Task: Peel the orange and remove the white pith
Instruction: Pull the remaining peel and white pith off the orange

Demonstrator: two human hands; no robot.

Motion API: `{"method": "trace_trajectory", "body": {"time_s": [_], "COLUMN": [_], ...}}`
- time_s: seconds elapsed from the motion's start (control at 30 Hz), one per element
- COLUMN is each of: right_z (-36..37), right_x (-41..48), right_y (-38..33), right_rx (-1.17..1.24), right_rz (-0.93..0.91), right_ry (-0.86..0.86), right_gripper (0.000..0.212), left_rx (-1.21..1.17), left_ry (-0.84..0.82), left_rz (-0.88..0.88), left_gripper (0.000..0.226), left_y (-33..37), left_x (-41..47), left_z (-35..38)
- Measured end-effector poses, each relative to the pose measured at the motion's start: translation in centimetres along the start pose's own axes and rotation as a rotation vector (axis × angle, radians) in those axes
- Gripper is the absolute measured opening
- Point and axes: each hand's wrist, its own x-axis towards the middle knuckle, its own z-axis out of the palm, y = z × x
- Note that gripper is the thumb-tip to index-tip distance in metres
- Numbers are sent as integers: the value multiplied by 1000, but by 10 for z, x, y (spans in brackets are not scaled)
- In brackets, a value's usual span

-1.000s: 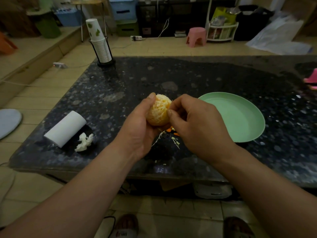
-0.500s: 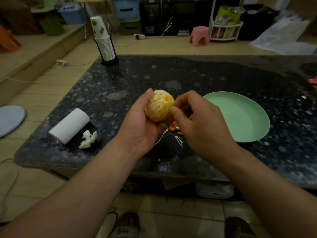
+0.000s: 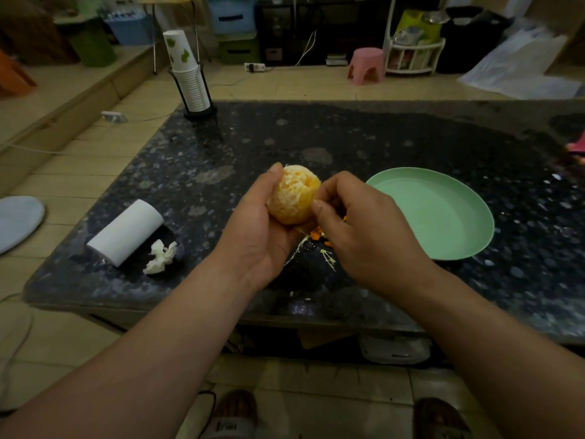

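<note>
cupping the orange point(image 3: 292, 198) in the left hand point(image 3: 256, 229), fingers wrapped round it, above the table point(image 3: 411, 137). right hand point(image 3: 364, 226) sits just right of it, thumb and forefinger pinching its right flank, so the pith probably pulls off rightward.

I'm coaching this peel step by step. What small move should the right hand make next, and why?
Probably tug a strand off where it pinches: the left hand grips the orange, peeled but webbed with white pith, and the right hand's thumb and forefinger pinch at its right side.
</note>
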Motion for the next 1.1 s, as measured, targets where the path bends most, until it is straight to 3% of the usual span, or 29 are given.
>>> {"method": "trace_trajectory", "body": {"time_s": [0.17, 0.47, 0.87, 1.1], "right_z": [1, -9, -1, -10], "right_x": [-2, 3, -1, 6], "right_y": [2, -2, -2, 0], "right_rx": [-18, 166, 166, 221], "right_rz": [14, 71, 26, 87], "right_ry": [-18, 35, 136, 5], "right_gripper": [6, 22, 14, 5], "left_rx": [-109, -63, -45, -11], "left_ry": [-9, -118, -77, -84], "left_rz": [-47, -14, 15, 20], "left_gripper": [55, 36, 36, 34], "left_y": [1, -1, -6, -5], "left_x": [3, 6, 7, 9], "left_z": [-3, -7, -3, -7]}}
